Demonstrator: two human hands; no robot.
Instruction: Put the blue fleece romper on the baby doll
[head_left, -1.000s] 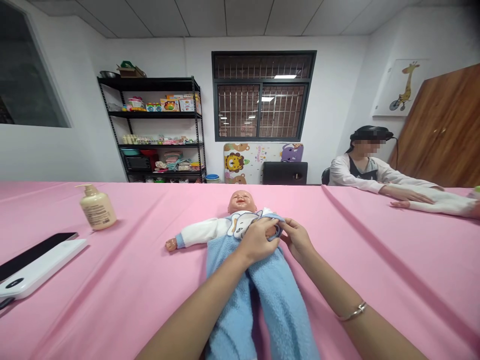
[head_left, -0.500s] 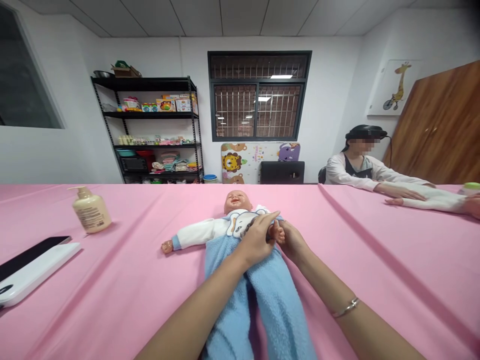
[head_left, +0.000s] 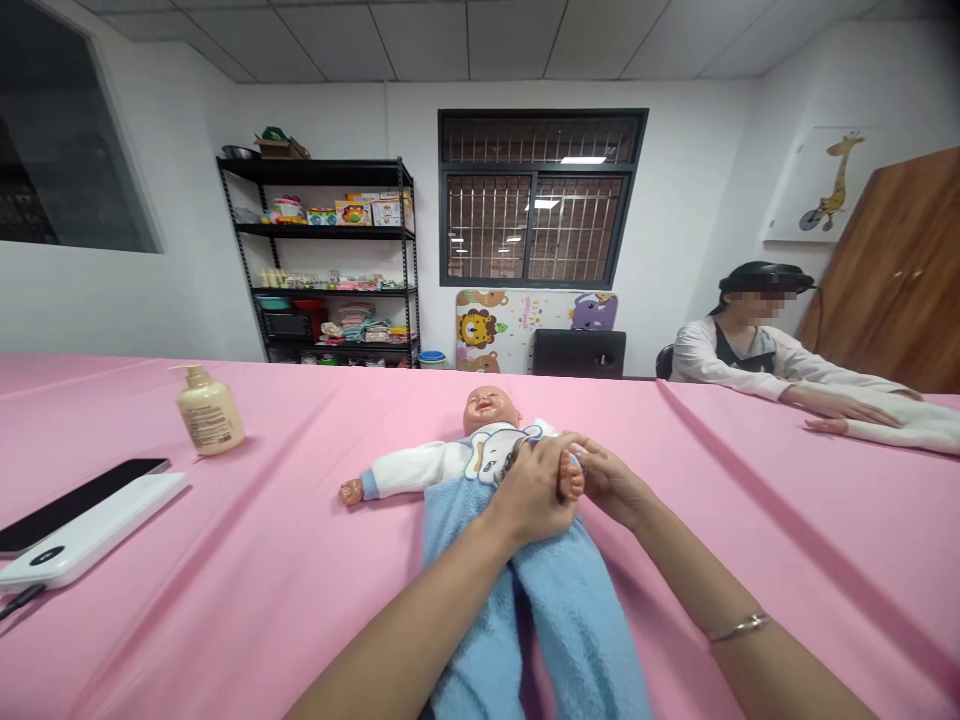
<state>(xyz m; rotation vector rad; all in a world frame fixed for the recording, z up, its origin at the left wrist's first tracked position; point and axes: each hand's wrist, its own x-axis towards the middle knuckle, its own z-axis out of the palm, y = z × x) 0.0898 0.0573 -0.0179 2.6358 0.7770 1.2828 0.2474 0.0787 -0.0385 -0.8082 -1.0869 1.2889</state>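
Note:
A baby doll lies on its back, its head away from me, dressed in a white top with a bear design and fluffy light-blue trousers. My left hand is wrapped about the doll's forearm on the right side, and the doll's small hand pokes out beside my fingers. From the other side my right hand closes on the same arm near the cuff, its fingertips meeting my left fingers. Most of that sleeve is hidden behind my hands. The doll's other arm stretches out to the left.
A pink cloth covers the table. To the left are a pump bottle, a dark phone and a white power bank with a cable. A co-worker sits at the right, hands on another doll's white sleeve.
The whole view has shifted, so things appear further right. My left fingers have curled in closer around the doll's arm, and my right fingers have come up over its sleeve.

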